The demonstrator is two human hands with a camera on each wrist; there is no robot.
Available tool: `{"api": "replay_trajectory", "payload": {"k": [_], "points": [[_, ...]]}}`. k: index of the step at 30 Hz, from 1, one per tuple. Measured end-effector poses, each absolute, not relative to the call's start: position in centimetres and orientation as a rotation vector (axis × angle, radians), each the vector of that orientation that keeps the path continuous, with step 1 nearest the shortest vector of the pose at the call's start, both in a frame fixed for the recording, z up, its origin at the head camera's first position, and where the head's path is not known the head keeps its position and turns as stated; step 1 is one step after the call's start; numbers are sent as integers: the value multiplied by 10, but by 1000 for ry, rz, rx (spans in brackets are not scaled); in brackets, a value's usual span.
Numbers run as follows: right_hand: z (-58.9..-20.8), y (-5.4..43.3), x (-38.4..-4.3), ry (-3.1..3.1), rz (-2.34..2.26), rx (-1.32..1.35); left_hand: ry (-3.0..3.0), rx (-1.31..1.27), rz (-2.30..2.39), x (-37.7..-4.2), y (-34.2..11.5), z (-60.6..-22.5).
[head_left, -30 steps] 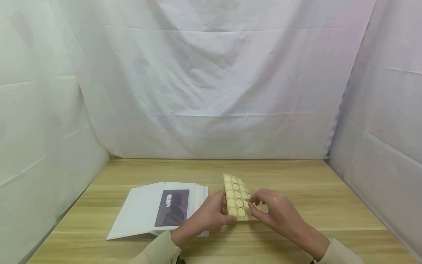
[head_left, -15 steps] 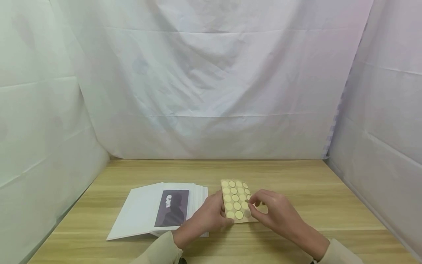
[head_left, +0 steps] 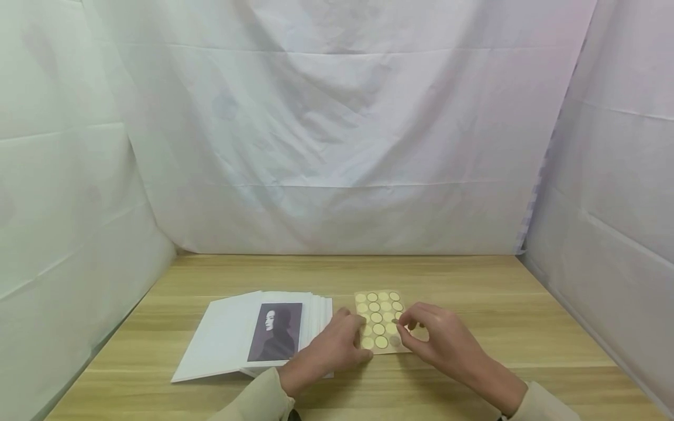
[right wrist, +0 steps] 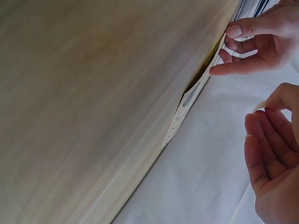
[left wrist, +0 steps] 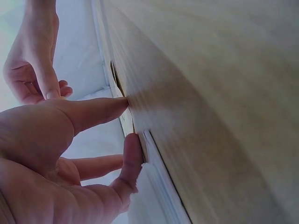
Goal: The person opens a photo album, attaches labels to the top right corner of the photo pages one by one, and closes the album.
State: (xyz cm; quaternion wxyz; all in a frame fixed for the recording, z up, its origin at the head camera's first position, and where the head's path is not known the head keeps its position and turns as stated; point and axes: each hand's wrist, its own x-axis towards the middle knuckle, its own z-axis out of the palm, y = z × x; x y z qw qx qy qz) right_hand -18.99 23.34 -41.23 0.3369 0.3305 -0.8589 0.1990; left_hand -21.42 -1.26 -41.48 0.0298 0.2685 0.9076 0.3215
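At the left of the wooden table (head_left: pixel 474 286) there lies an opened white album (head_left: pixel 223 342). On its page is a dark picture (head_left: pixel 275 331), showing a person in dark clothing against a purplish background. The white pages behind it are stacked at the right side.

Next comes the left hand (head_left: pixel 334 345), with a cream sleeve (head_left: pixel 258 400) behind it, passing over the lower right part of the album. Its thumb and fingers are spread apart, fairly extended; they touch the left edge and the lower left corner of the sticker sheet (head_left: pixel 382 323).

This sheet is on the table, to the right of the album and between the two hands. It is of pale tan colour and carries rows of round, light yellow stickers. Some rounds have a thin dark outline, others are plain, and the two kinds stand in alternating columns. Near the lower right corner there is a greyish round spot. In the right wrist view a dark ring-shaped print shows on the sheet, too small to be read.

At the right, the right hand (head_left: pixel 439 336) has thumb and forefinger closed together, pinching a small pale piece (right wrist: pixel 259 107), perhaps one sticker, as only its edge is visible.
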Motion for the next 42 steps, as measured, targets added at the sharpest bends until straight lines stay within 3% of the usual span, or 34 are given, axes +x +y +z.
{"api": "replay_trajectory", "payload": {"k": [30,42], "points": [[-402,214,-210,-2168,532,900,2907,1092,1131,-217,-59,-409],[-402,203,-224,-2134,541,907,2982,1068,1239,-223,-79,-409]]}}
